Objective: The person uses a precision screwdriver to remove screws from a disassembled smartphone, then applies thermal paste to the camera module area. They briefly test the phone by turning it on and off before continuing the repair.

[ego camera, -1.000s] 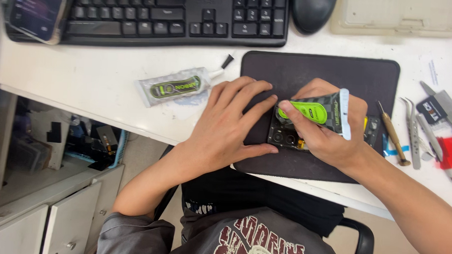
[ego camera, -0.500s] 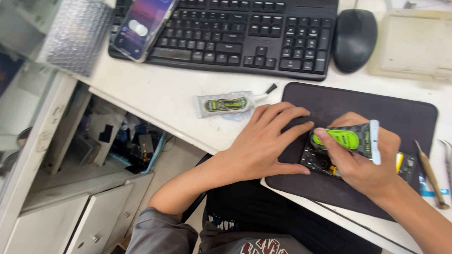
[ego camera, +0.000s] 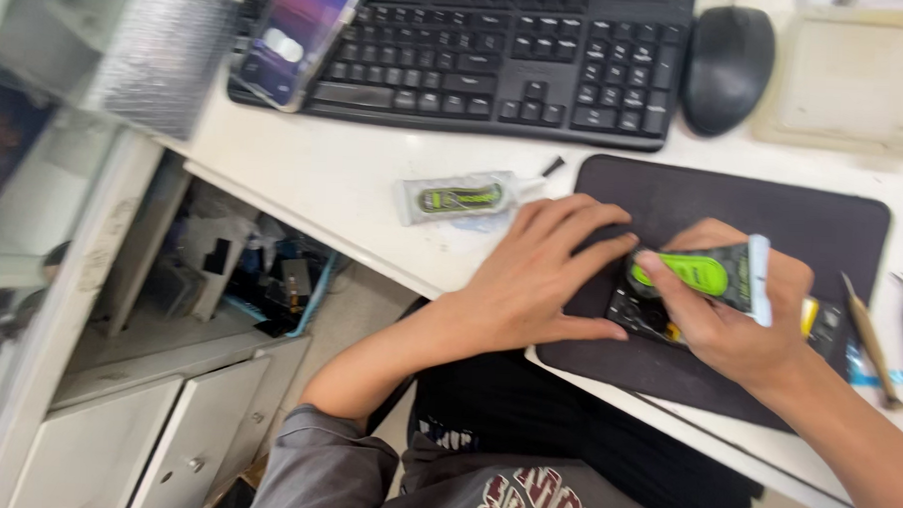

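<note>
Still right hand (ego camera: 739, 329) fingers pinching green tube (ego camera: 706, 275) — left hand (ego camera: 541, 272) spread, unmoved on mat (ego camera: 823, 222)

A grey tube with a green label (ego camera: 706, 276) lies tilted over a small dark circuit board (ego camera: 649, 316).

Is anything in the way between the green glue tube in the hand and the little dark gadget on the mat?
Nothing visible. The right hand holds the green tube right over the small dark device on the black mat. The left hand rests flat beside it, not between them.
</note>
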